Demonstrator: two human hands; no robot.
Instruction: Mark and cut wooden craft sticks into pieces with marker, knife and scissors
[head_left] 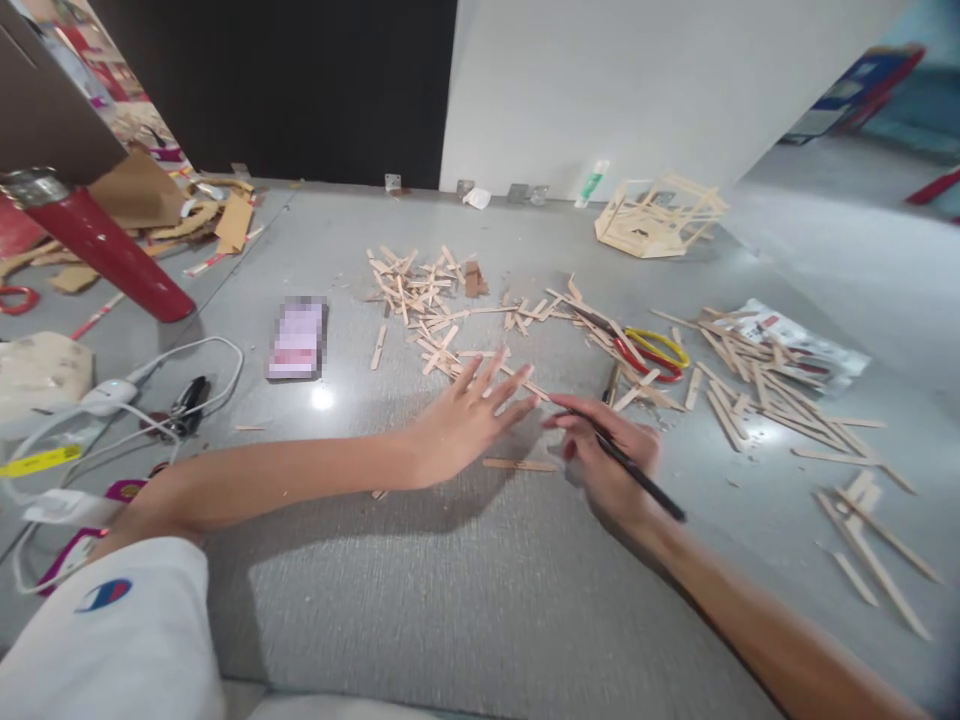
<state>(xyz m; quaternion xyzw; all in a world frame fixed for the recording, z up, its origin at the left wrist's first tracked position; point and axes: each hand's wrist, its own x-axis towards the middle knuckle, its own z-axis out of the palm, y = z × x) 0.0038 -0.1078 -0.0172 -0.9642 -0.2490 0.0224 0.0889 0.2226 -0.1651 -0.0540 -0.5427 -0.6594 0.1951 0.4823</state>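
My left hand (469, 425) is open, fingers spread, over the grey table at the near edge of a pile of wooden craft sticks (416, 290). To its right, my right hand (611, 450) grips a slim black pen (634, 468), its back end slanting toward me. The pen's tip is hard to make out, close to the left fingertips. A single craft stick (519, 465) lies flat on the table just below and between both hands. Beyond my right hand are scissors (652, 355) with red and yellow handles, partly among sticks.
More craft sticks (787, 400) lie at right beside a plastic packet (806, 345). A stick-built frame (660, 220) stands at the back right, near a green-and-white tube (592, 184). At left are a phone (298, 338), white cables (217, 340), a red cylinder (112, 250) and cardboard scraps (139, 190).
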